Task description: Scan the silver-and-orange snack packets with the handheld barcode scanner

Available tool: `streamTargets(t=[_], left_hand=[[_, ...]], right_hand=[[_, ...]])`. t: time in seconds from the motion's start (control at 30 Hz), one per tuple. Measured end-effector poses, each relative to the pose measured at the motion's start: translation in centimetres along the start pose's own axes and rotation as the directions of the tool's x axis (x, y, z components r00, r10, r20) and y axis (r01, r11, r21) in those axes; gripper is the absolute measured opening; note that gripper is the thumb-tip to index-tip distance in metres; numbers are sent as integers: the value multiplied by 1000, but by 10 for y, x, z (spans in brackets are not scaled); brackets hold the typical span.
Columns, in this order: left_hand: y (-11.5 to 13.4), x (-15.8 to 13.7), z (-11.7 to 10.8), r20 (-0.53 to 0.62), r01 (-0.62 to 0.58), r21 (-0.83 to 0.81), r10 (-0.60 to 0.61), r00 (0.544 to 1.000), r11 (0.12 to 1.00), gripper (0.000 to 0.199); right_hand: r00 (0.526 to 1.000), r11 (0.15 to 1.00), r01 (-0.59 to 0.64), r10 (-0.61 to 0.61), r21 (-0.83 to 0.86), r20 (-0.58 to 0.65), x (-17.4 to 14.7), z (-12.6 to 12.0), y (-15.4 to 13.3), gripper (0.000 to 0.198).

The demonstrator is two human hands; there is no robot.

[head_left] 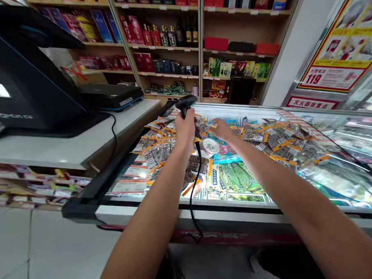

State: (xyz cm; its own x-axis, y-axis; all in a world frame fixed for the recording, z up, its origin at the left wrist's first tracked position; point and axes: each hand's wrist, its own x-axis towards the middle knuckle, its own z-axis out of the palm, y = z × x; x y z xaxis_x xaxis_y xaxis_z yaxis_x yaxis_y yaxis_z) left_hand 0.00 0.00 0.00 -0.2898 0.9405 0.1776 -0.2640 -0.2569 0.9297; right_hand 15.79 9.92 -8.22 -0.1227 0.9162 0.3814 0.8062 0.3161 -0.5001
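My left hand (184, 127) is closed round the handle of a black barcode scanner (186, 101), its head raised above the goods. The scanner's black cord (199, 164) hangs down past the near edge of the glass-topped chest. To the right, my right hand (221, 129) reaches in low with bent fingers among small brown packets (278, 137) with orange edges. What its fingertips hold, if anything, is too small to make out. Between my forearms are a round white tub (210, 146), a blue packet (226, 157) and a green packet (241, 177) beneath the glass.
A counter (50, 142) at left carries a black weighing machine (34, 75). The chest's dark rail (110, 169) runs along its left side. Shelves (165, 48) of boxes and bottles stand behind, with a yellow and red poster (344, 43) at right.
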Motion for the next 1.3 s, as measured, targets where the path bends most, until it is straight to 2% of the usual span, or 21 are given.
streamTargets(t=[0.1, 0.23, 0.33, 0.47, 0.53, 0.63, 0.7, 0.77, 0.83, 0.93, 1.03, 1.13, 1.23, 1.3], left_hand=[[-2, -5, 4, 21, -18, 24, 17, 1000, 1000, 17], [-4, -9, 5, 70, -16, 47, 13, 997, 999, 17], [-5, -10, 5, 111, 0, 64, -7, 994, 998, 18], [-7, -12, 7, 210, -22, 88, 3, 978, 996, 18], [-10, -16, 12, 295, -29, 98, -1, 956, 995, 18], [-17, -27, 21, 443, 3, 92, -44, 896, 996, 19], [-23, -36, 26, 538, 33, 92, -77, 839, 995, 18], [-27, -44, 30, 614, 40, 94, -90, 784, 995, 16], [-30, -50, 32, 673, 17, 95, -76, 736, 995, 16], [-31, -54, 32, 715, -9, 113, -75, 696, 994, 15], [-29, -55, 32, 728, -4, 135, -97, 678, 991, 16], [-29, -56, 32, 748, -8, 141, -101, 656, 990, 17], [-29, -57, 33, 757, -17, 144, -99, 646, 989, 17], [-29, -58, 33, 760, -28, 144, -93, 643, 989, 16]], right_hand=[[993, 994, -85, 90, -62, 78, 15, 8, -6, 53], [974, 982, -153, 168, -106, 152, 23, 7, -9, 32], [966, 973, -186, 207, -140, 154, 13, -8, -6, 25], [973, 962, -209, 222, -175, 58, -14, -44, 9, 16], [982, 978, -188, 186, -86, -32, -32, -64, 21, 17], [957, 955, -161, 213, 249, -199, -57, -87, 41, 24], [928, 853, -152, 297, 500, -224, -68, -95, 52, 27], [915, 721, -118, 347, 683, -209, -72, -100, 58, 24], [902, 620, -65, 372, 782, -220, -71, -101, 59, 26], [894, 565, -28, 383, 824, -233, -67, -101, 56, 32], [906, 600, 7, 335, 800, -260, -66, -100, 54, 36], [891, 650, 51, 313, 758, -328, -68, -100, 55, 49], [867, 734, 76, 286, 675, -408, -69, -99, 58, 57], [869, 787, 95, 233, 609, -436, -68, -99, 59, 56]])
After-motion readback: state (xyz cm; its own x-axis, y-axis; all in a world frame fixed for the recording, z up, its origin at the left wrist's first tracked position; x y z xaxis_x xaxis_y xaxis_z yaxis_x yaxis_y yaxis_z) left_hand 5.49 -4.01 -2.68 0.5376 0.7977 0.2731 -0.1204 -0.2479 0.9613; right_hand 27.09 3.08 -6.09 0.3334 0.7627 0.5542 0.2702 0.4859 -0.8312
